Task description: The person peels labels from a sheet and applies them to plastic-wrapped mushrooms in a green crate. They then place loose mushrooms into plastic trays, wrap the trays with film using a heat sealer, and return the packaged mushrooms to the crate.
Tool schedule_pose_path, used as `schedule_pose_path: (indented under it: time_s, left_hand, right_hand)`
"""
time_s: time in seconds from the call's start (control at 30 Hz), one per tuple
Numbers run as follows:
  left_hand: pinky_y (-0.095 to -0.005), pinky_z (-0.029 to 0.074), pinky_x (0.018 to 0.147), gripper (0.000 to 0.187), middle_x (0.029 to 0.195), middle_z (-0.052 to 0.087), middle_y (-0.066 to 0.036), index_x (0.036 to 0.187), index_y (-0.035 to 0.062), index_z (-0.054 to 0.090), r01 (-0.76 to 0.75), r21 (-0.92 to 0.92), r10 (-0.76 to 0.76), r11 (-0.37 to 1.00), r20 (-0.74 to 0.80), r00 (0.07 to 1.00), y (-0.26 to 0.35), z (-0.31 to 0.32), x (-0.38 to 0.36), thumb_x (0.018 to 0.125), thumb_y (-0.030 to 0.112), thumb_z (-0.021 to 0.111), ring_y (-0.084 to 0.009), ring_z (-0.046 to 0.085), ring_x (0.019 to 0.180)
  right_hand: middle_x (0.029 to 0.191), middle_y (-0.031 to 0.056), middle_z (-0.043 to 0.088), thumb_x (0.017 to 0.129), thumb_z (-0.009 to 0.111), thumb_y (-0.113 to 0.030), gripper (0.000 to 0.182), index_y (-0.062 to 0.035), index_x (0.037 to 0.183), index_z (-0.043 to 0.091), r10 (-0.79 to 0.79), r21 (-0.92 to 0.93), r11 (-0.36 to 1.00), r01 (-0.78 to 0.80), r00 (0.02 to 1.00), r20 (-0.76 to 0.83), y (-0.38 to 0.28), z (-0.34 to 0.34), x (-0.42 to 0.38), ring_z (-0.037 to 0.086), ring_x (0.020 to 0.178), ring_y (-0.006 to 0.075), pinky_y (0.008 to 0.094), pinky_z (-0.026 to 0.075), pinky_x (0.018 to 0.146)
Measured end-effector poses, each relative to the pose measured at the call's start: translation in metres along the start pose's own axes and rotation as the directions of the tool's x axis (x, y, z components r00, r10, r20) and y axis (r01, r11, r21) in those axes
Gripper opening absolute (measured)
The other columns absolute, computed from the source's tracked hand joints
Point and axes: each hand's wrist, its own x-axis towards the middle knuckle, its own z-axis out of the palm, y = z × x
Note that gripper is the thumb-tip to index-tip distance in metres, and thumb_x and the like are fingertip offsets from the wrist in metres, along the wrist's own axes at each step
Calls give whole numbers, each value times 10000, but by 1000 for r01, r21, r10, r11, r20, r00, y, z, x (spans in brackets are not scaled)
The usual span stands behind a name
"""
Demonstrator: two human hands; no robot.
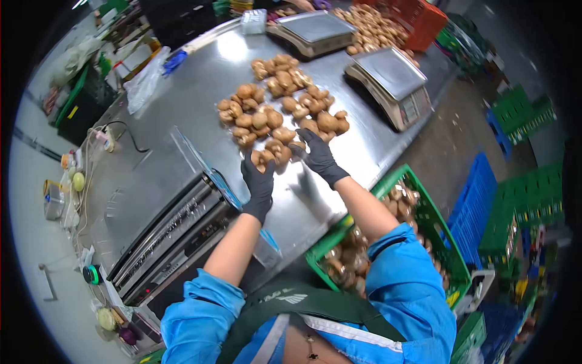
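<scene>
Brown mushrooms (259, 118) lie in several small heaps on the steel table. My left hand (259, 189), in a black glove, is at the near edge of the closest heap, with thumb and fingers curled around mushrooms (262, 159). To its right is my right hand (320, 159), also black-gloved, its thumb and fingers around a mushroom (297, 145) at the heap's right side. The fingertips of both hands are partly hidden among the mushrooms.
A wrapping machine (173, 242) stands at the left. Two scales (391, 73) (315, 27) and a loose mushroom pile (376, 27) with a red crate (424, 24) are at the back. A green crate (439, 233) of packed mushrooms sits at the right, below the table edge.
</scene>
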Motion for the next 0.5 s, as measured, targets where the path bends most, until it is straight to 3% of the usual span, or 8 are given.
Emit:
schedule_pose_path:
  time_s: [0.07,0.1,0.13,0.23,0.3,0.37,0.4,0.5]
  left_hand:
    - [-425,366,902,721,1147,422,-220,1246,86,361,323,54,-322,945,-24,946,-21,11,22,667,359,694,-372,418,1079]
    - [-428,366,905,744,1157,419,-220,1257,101,352,459,108,-452,882,-82,888,-14,14,24,665,403,686,-380,418,1081]
    - [-427,376,907,719,1166,449,-243,1245,94,389,500,130,-483,856,-143,864,-13,17,26,677,421,685,-376,443,1083]
    - [-416,373,905,706,1170,431,-251,1222,92,412,399,174,-398,900,-41,917,-42,24,32,680,459,677,-378,440,1077]
    - [-413,378,897,695,1147,439,-248,1209,94,428,395,202,-387,896,-82,918,-44,28,27,677,464,679,-377,447,1062]
    - [-409,382,889,683,1124,448,-244,1196,96,444,373,237,-357,897,-111,928,-41,28,23,674,469,680,-377,455,1047]
    - [-433,386,878,685,1152,421,-248,1207,117,434,367,234,-366,901,-48,929,-39,26,21,672,467,678,-394,445,1052]
    - [-448,389,873,671,1184,383,-249,1212,133,432,281,200,-289,939,13,957,-20,18,20,668,426,693,-401,430,1065]
  right_hand:
    - [1217,271,419,805,551,-442,584,-51,1224,439,-30,-84,996,28,999,-20,9,33,32,443,1099,392,410,374,920]
    - [1257,276,384,794,561,-450,643,-45,1263,388,87,-159,984,-82,996,29,11,46,41,394,1161,389,405,331,966]
    - [1255,274,387,777,567,-474,676,-42,1264,386,148,-214,968,-130,986,72,10,57,41,397,1157,389,404,333,964]
    - [1242,268,400,741,590,-494,713,-37,1254,399,250,-266,941,-210,960,127,-1,72,32,414,1134,383,403,343,951]
    - [1230,264,411,722,607,-490,717,-35,1242,415,304,-269,928,-258,942,143,-5,68,27,430,1115,377,402,350,940]
    - [1156,224,469,729,594,-448,589,-70,1169,496,276,-71,960,-269,956,101,7,66,22,473,1051,365,411,395,877]
    - [1116,208,495,731,599,-428,529,-94,1136,531,292,59,951,-303,945,148,13,62,19,479,1034,351,412,391,871]
    - [1081,200,512,730,629,-356,466,-104,1115,559,212,65,975,-213,977,22,3,48,6,494,995,334,400,387,876]
